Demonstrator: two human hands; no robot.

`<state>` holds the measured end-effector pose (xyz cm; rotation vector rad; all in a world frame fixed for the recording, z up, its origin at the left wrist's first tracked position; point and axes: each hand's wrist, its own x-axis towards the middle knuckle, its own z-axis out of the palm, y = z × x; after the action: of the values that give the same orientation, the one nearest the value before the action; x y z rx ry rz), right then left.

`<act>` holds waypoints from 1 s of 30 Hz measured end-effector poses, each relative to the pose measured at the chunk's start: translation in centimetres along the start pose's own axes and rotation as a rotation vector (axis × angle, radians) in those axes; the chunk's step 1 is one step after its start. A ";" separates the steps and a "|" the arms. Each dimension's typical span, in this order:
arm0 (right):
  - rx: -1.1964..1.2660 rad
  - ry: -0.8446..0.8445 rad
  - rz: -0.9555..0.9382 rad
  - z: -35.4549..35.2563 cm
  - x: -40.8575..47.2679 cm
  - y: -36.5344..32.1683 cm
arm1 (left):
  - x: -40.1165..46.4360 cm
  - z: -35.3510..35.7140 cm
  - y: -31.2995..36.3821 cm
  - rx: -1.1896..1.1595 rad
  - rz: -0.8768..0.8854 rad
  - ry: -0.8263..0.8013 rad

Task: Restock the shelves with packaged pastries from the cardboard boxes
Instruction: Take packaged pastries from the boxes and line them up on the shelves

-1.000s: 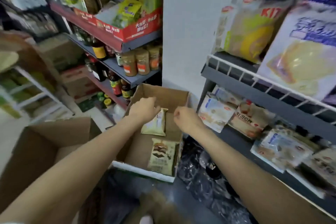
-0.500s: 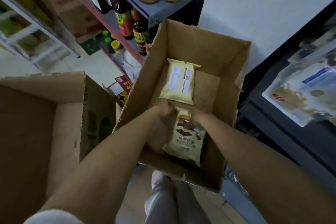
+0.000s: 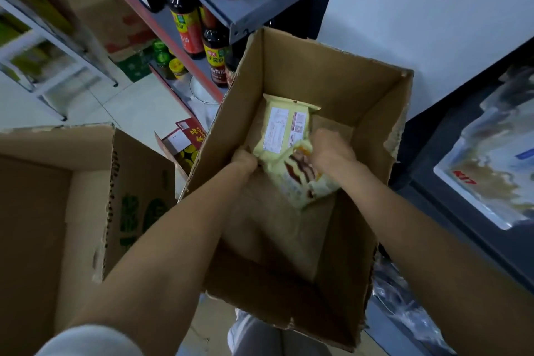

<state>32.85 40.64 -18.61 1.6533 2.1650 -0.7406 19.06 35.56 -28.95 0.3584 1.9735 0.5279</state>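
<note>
Both my arms reach down into an open cardboard box point(image 3: 372, 113) on the floor. Two pale yellow pastry packets lie inside. The far packet point(image 3: 281, 127) shows its white label side. The near packet point(image 3: 297, 182), printed with a brown pastry picture, overlaps its lower edge. My left hand point(image 3: 244, 160) grips the left edge of the packets where they meet; its fingers are hidden below. My right hand point(image 3: 329, 149) pinches the top right of the near packet.
A second, larger cardboard box point(image 3: 86, 182) stands open at the left. Behind it a grey shelf point(image 3: 245, 13) carries sauce bottles point(image 3: 185, 29) and jars. At the right, a dark shelf holds bagged pastries point(image 3: 494, 165). A white wall rises behind the box.
The view has dropped from the shelves to the box. Both hands went deeper in and took hold of the packets, and the near packet has slid up against the far one.
</note>
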 end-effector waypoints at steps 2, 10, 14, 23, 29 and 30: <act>0.116 0.133 -0.002 -2.0 -0.1 0.2 | 0.4 0.8 0.1 0.119 -0.002 -0.020; 0.546 0.493 0.032 -3.7 -1.2 1.7 | -2.7 1.0 1.9 0.293 0.214 0.161; 0.773 0.567 0.083 -4.9 -3.6 1.6 | -7.6 -1.6 4.8 0.305 0.532 0.306; 0.766 0.798 -0.158 -9.5 -12.7 -0.1 | -19.3 -6.8 9.5 0.439 0.937 0.370; 0.629 0.871 -0.298 -13.0 -22.3 -1.4 | -29.2 -9.0 11.1 0.385 1.116 0.298; 0.624 0.892 -0.334 -13.4 -24.2 -1.7 | -31.1 -9.4 11.3 0.344 1.135 0.304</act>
<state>38.80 28.80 5.75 2.2603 3.1063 -0.9611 24.46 28.86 4.34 1.7419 1.9980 0.9698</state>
